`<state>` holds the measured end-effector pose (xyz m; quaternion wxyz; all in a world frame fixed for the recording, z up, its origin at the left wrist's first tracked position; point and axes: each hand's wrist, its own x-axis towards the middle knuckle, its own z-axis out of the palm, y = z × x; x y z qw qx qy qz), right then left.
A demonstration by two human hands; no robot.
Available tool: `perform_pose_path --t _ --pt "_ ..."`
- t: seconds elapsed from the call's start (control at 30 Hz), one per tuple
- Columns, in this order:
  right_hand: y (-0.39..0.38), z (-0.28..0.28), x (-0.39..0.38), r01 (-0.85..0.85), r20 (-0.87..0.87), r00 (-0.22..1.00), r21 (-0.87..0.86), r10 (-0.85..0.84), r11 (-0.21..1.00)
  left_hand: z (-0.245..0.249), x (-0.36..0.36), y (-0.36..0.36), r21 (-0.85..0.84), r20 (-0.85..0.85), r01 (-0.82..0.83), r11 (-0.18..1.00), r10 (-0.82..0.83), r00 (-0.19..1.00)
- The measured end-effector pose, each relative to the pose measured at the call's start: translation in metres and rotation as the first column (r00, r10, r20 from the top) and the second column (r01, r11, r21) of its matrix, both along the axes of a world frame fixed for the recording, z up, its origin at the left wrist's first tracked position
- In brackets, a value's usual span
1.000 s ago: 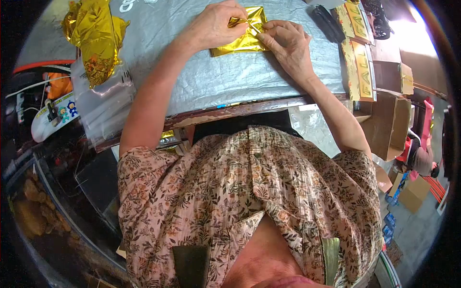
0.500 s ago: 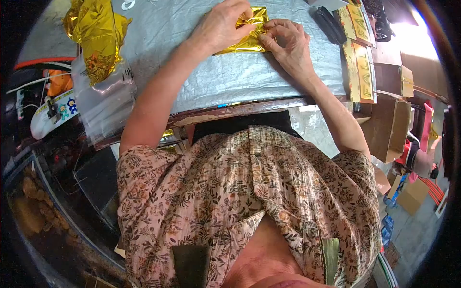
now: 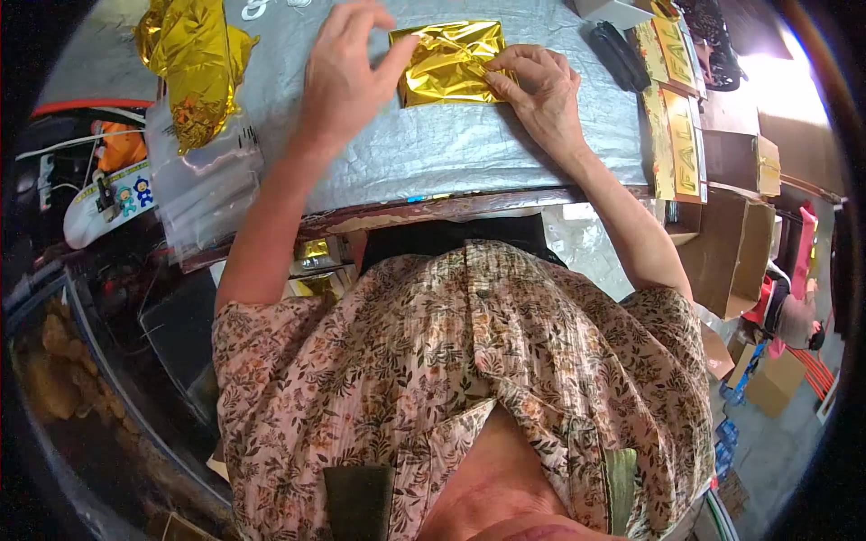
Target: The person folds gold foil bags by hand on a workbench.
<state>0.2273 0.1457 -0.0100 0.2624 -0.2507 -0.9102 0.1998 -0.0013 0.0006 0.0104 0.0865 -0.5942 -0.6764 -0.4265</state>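
A folded gold foil piece lies flat on the grey silver-covered table. My right hand pinches its right edge and presses it down. My left hand hovers at the foil's left edge, its fingers spread and lifted, the thumb just touching the foil's corner.
A crumpled heap of gold foil sits at the table's far left on clear plastic bags. Gold printed cards line the right edge beside a black tool. Brown cardboard boxes stand to the right, below the table.
My left hand has let go of the foil and slid left, fingers opening. The foil now lies unfolded wider and flatter. My right hand stays on its right edge.
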Motion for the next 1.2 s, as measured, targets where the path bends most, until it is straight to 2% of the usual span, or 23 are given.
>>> perform_pose_path --t 0.03,0.07,0.13,0.33,0.57,0.63,0.67,0.73,0.77,0.83,1.03,1.2 --pt "0.0 0.0 -0.001 0.006 -0.003 1.0 -0.002 -0.006 1.0 -0.006 0.0 -0.007 -0.011 -0.095 -0.064 0.998 0.062 0.994" --pt "0.0 -0.001 -0.001 -0.001 -0.004 1.0 -0.005 0.001 1.0 -0.014 0.006 -0.014 -0.014 -0.096 -0.071 0.997 0.069 0.993" --pt "0.002 -0.004 0.0 -0.006 -0.024 1.0 -0.036 0.005 0.999 -0.016 0.025 -0.026 -0.236 -0.104 -0.178 0.955 0.158 0.982" --pt "0.002 -0.006 0.001 0.003 0.024 1.0 -0.021 -0.002 1.0 -0.029 0.033 -0.034 -0.286 -0.123 -0.226 0.931 0.198 0.972" --pt "0.001 -0.007 0.003 -0.012 0.012 1.0 -0.024 0.012 1.0 -0.023 0.035 -0.034 -0.25 -0.129 -0.221 0.943 0.193 0.973" --pt "-0.001 -0.007 0.001 0.008 0.007 1.0 0.002 -0.008 1.0 -0.009 0.039 -0.033 -0.162 -0.304 -0.146 0.976 0.091 0.948" --pt "-0.002 -0.007 0.001 0.013 0.006 1.0 0.003 -0.013 1.0 -0.011 0.039 -0.032 -0.161 -0.304 -0.142 0.977 0.087 0.949" --pt "-0.001 -0.007 0.0 0.016 0.001 1.0 0.001 -0.016 1.0 -0.017 0.037 -0.03 -0.245 -0.528 0.057 0.968 -0.182 0.829" --pt "-0.001 -0.007 0.001 0.017 0.0 1.0 0.001 -0.017 1.0 -0.019 0.036 -0.027 -0.245 -0.529 0.058 0.968 -0.183 0.829" --pt "-0.001 -0.007 0.0 0.018 0.003 1.0 -0.001 -0.018 1.0 -0.015 0.035 -0.021 -0.356 -0.362 0.149 0.923 -0.283 0.888" --pt "0.0 -0.008 0.001 0.008 -0.015 1.0 -0.001 -0.008 1.0 -0.02 0.03 -0.01 -0.423 -0.394 0.098 0.901 -0.28 0.876" --pt "-0.001 -0.005 0.003 -0.015 -0.013 1.0 -0.013 0.015 1.0 -0.028 0.026 -0.009 -0.501 -0.337 0.122 0.857 -0.323 0.884"
